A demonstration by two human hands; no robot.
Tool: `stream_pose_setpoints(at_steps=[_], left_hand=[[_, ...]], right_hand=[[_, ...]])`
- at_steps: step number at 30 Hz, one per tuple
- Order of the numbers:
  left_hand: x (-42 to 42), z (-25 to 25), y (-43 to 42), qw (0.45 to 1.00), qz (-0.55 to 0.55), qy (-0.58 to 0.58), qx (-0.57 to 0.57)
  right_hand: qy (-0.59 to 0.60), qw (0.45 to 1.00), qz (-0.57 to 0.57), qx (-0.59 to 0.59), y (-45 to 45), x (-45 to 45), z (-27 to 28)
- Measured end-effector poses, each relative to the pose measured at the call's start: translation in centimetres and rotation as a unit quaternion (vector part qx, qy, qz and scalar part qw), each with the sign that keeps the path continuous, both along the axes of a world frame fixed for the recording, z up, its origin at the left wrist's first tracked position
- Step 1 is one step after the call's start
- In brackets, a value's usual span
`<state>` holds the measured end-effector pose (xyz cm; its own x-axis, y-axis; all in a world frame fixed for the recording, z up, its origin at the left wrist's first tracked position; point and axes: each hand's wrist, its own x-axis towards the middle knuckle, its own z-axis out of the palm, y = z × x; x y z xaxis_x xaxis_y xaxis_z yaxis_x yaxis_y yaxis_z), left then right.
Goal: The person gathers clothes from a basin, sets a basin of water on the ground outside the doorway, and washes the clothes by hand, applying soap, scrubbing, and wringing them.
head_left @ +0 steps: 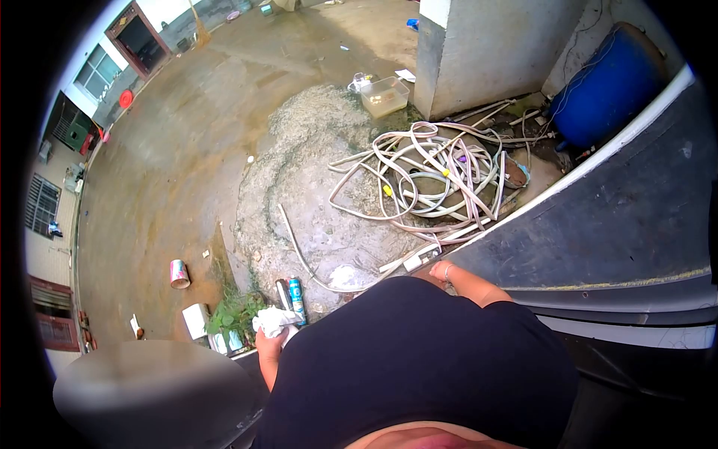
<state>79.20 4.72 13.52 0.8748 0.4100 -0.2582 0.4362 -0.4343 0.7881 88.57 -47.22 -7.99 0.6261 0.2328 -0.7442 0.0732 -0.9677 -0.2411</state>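
At the lower left, my left hand (268, 346) is closed on a crumpled white cloth (274, 320), which may be paper. Close by it are a blue spray can (297, 301) and a dark cylinder (283, 295). My right hand (439, 272), with a bracelet at the wrist, is near a white box-shaped fitting (422, 258) at the foot of the dark wall. My black shirt hides part of that hand, so its fingers do not show clearly. A long pale hose (410, 193) lies in loose coils on the ground ahead.
A blue barrel (609, 86) lies in the corner behind a concrete pillar (479, 60). Beside the rough concrete mound (299, 172) is a clear plastic tub (385, 96). A green plant (235, 318), a white box (196, 321) and a pink-patterned bucket (179, 274) are at left.
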Motion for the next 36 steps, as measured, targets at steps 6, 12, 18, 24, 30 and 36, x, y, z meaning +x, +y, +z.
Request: stream_pose_setpoints(at_steps=[6, 12, 18, 24, 30, 36], left_hand=[[0.2, 1.0, -0.6, 1.000, 0.004, 0.019, 0.010], [0.1, -0.2, 0.1, 1.000, 0.005, 0.005, 0.010], [0.0, -0.2, 0.1, 1.000, 0.005, 0.013, 0.012], [-0.2, -0.3, 0.0, 1.000, 0.014, 0.002, -0.024], [0.2, 0.7, -0.6, 1.000, -0.005, -0.003, -0.010], [0.4, 0.6, -0.8, 1.000, -0.011, 0.003, 0.007]], right_hand=[[0.009, 1.000, -0.027, -0.004, 0.0, 0.1, -0.8], [0.006, 1.000, -0.020, 0.000, -0.1, 0.0, -0.7], [-0.024, 0.998, -0.056, 0.026, -0.1, -0.4, -0.2], [0.000, 1.000, -0.022, -0.012, -0.1, -0.3, -0.2], [0.000, 1.000, 0.018, 0.010, -0.1, -0.7, 1.9], [0.017, 1.000, -0.002, -0.025, -0.4, -0.3, -0.6]])
